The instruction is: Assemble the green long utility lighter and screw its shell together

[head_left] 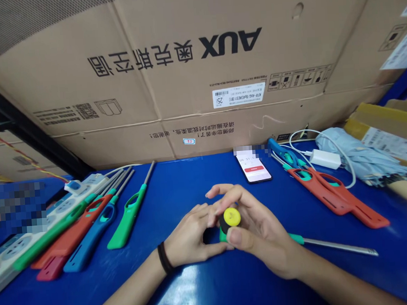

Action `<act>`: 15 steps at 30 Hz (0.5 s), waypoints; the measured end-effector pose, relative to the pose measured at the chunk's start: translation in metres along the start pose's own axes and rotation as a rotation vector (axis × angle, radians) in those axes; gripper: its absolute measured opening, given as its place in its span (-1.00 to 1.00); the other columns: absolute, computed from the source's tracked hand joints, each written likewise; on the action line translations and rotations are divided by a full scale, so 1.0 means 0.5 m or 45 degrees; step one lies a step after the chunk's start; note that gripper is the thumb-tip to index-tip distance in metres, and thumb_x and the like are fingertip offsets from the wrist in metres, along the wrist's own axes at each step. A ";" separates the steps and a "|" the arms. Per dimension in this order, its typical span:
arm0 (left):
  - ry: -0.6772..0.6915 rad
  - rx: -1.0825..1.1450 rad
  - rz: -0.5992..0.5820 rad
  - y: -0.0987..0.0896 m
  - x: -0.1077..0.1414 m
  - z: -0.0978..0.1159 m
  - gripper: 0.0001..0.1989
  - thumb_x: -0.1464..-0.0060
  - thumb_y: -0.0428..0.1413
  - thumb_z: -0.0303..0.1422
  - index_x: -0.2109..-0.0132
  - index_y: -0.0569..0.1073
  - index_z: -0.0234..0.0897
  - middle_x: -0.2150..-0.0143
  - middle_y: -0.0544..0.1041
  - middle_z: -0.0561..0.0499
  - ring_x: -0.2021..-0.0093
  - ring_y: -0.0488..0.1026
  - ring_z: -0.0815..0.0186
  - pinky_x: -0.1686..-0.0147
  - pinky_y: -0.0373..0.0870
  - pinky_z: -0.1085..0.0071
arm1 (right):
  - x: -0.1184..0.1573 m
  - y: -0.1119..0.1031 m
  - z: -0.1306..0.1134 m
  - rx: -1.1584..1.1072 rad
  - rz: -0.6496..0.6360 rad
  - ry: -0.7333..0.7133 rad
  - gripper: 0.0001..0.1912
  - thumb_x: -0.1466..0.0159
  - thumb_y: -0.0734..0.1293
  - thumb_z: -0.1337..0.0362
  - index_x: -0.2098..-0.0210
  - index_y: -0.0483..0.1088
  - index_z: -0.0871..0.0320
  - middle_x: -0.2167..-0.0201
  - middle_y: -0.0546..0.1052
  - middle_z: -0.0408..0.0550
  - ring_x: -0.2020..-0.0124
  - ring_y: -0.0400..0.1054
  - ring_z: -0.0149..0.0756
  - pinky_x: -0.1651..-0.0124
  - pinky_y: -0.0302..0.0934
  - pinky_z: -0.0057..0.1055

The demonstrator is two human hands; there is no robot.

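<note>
My right hand (254,228) pinches a small round black part with a yellow top (231,217) between its thumb and fingers. A green plastic piece (223,236) shows beneath that part. My left hand (192,239), with a black band on its wrist, has its fingertips against the same part from the left. A thin metal rod with a green collar (335,245) runs out to the right from behind my right hand. The rod's link to the green piece is hidden by my hand.
Several long utility lighters (91,237) in green, blue and red lie at left, beside a white power strip (44,224). More lighters (332,194), a phone (252,166), a white charger (325,159) and a folded umbrella (364,155) lie at the back right of the blue table (177,182). A large cardboard box (150,82) stands behind.
</note>
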State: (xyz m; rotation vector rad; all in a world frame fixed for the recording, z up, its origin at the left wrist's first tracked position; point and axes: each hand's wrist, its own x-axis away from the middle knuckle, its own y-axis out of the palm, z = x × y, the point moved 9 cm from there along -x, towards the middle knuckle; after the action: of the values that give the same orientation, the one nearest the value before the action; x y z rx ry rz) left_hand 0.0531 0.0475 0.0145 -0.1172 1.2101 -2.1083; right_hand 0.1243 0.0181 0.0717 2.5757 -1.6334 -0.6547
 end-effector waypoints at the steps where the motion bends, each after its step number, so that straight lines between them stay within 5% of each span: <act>1: -0.004 0.003 -0.006 0.001 0.000 0.000 -0.72 -0.01 0.19 -0.18 0.20 0.40 -0.24 0.20 0.49 -0.02 0.14 0.44 0.18 0.07 0.37 0.23 | 0.000 -0.001 -0.001 -0.038 0.006 -0.010 -0.80 -0.21 0.37 0.17 0.20 0.31 0.00 0.09 0.29 -0.08 0.05 0.23 -0.27 0.08 0.18 -0.33; 5: 0.001 -0.047 -0.010 0.002 -0.002 -0.001 -0.67 0.03 0.22 -0.13 0.20 0.43 -0.25 0.21 0.49 -0.05 0.15 0.44 0.16 0.08 0.37 0.22 | 0.001 -0.009 0.006 -0.069 0.017 -0.024 -0.71 -0.30 0.21 -0.01 0.10 0.30 0.00 0.15 0.30 -0.08 0.36 0.25 -0.38 0.20 0.21 -0.33; 8: 0.016 -0.040 0.004 0.001 0.000 0.001 -0.64 0.03 0.22 -0.12 0.17 0.42 -0.25 0.16 0.50 -0.07 0.11 0.44 0.14 0.06 0.36 0.22 | -0.003 -0.008 0.008 0.055 -0.003 -0.001 -0.59 -0.36 0.06 -0.04 0.09 0.37 0.04 0.11 0.34 0.01 0.17 0.28 -0.25 0.11 0.20 -0.25; 11: 0.009 -0.022 0.026 -0.002 0.002 0.000 -0.65 -0.01 0.19 -0.14 0.12 0.40 -0.24 0.16 0.50 -0.06 0.14 0.44 0.17 0.10 0.37 0.24 | -0.009 -0.005 -0.002 0.049 0.016 -0.037 -0.82 -0.29 0.26 0.09 0.19 0.34 0.01 0.04 0.34 -0.01 -0.03 0.22 -0.20 0.03 0.18 -0.24; 15: 0.004 -0.041 0.012 -0.001 0.000 0.000 -0.66 0.02 0.21 -0.13 0.17 0.42 -0.24 0.22 0.50 -0.04 0.20 0.45 0.19 0.08 0.36 0.22 | -0.009 -0.019 -0.005 -0.089 0.110 -0.091 -0.78 -0.20 0.38 0.15 0.25 0.26 0.02 0.08 0.30 -0.08 0.22 0.31 -0.34 0.13 0.21 -0.31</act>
State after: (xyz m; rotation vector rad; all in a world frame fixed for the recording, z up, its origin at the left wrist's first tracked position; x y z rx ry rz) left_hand 0.0528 0.0479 0.0149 -0.1225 1.2447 -2.0820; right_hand 0.1318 0.0260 0.0732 2.4456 -1.6984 -0.7913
